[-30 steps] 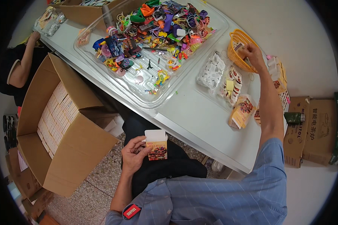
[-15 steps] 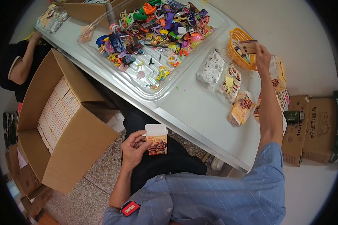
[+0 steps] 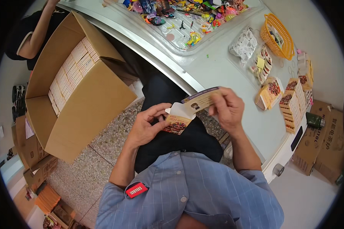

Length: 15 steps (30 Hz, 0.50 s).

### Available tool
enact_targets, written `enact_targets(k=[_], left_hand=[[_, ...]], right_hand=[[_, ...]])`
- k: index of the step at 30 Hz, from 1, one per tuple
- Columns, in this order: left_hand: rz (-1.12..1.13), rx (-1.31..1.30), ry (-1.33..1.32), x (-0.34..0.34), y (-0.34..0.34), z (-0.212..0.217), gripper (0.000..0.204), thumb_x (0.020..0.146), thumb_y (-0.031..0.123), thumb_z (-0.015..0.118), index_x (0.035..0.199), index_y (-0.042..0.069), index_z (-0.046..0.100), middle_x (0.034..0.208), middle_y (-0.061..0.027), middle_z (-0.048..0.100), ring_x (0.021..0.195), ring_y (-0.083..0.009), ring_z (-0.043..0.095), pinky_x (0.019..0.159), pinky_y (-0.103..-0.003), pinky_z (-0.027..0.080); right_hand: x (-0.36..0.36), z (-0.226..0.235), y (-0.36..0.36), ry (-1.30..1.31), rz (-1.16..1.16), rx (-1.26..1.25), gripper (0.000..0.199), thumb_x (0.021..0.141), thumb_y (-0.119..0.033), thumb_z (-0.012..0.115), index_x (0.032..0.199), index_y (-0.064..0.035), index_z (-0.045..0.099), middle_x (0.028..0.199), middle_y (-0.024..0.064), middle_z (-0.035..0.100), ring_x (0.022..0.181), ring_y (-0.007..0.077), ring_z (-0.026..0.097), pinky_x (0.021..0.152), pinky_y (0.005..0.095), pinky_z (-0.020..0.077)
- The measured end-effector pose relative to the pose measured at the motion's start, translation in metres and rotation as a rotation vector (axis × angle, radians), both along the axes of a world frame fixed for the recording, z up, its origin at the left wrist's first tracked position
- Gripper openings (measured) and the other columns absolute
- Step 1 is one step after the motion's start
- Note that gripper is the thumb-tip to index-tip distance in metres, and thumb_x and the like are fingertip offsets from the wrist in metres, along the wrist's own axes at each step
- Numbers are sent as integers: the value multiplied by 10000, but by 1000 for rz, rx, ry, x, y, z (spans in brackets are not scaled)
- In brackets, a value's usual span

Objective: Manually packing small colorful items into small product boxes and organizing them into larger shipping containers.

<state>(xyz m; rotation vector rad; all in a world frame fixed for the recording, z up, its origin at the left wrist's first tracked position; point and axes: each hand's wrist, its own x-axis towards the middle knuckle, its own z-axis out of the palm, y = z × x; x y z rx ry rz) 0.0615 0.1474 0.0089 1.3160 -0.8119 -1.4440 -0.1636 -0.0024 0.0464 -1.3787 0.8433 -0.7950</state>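
Over my lap, my left hand (image 3: 147, 126) holds a small orange printed box (image 3: 176, 126) with its white top flap up. A printed card (image 3: 202, 100) with a small portrait is pinched in my right hand (image 3: 228, 111). The card is tilted, its left end at the open top of the box; whether its lower corner is inside, I cannot tell. To the left stands a large open carton (image 3: 80, 128) packed with rows of small boxes (image 3: 70, 74). On the table at the far right, a yellow plastic basket (image 3: 281, 44) has cards in it.
A clear tray (image 3: 162, 42) of colourful small toys lies on the grey table (image 3: 214, 72). Nearer the basket are a bag of white pieces (image 3: 244, 45), stickers (image 3: 264, 63) and stacked small boxes (image 3: 290, 105). Another person's arm (image 3: 36, 32) shows at the far left.
My right hand has come back from the basket to my lap with the card, now at the box's mouth. The left hand keeps the box, now tilted. The whole view has shifted.
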Motion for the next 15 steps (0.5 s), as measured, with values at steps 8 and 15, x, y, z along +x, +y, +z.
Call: enact_targets(k=[8,15], left_hand=[[-2,-17,0,-4,26,-11,497,892,-3,729,1369,6,592,1069,-39,709,772,-44,513,703,-194,454],[21,-17,34,-7,35,-13,519,886,-1,735,1383,4,584,1051,-35,713,767,-39,522,699,-194,459]], right_hand=[[1,-13,17,234,249,-451,189,924,-79,697,1095,2,703,838,141,697,685,256,662,626,331,509],[9,-5,13,259,368,-485,200,932,-97,691,1109,-3,704,829,145,695,694,265,673,636,341,515]])
